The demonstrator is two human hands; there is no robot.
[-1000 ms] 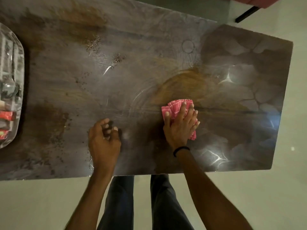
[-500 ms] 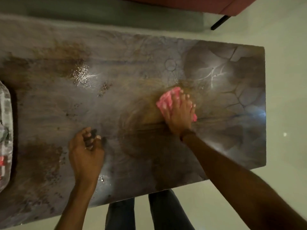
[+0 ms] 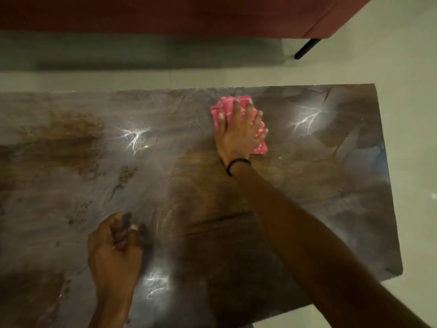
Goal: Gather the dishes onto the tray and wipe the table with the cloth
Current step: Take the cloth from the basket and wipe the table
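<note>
Hands are well apart: the right hand lies flat on the pink cloth, fingers straight and spread, pressing it down on the counter; the cloth sits close to the far edge, toward the right end, bunched under the palm so that it shows beyond the fingertips and again beside the little finger; a black wristband circles that wrist, and the arm stretches across the counter from the lower right; the left hand rests on the counter nearer the front edge, left of middle, its fingers curled in toward the palm with nothing visible in them; between the two hands, dark crumbs lie scattered on the glossy surface; farther left a brown stain spreads over it, and bright glare patches break up the marbled pattern; beyond the counter is pale floor, then a dark red sofa with one black leg showing.
</note>
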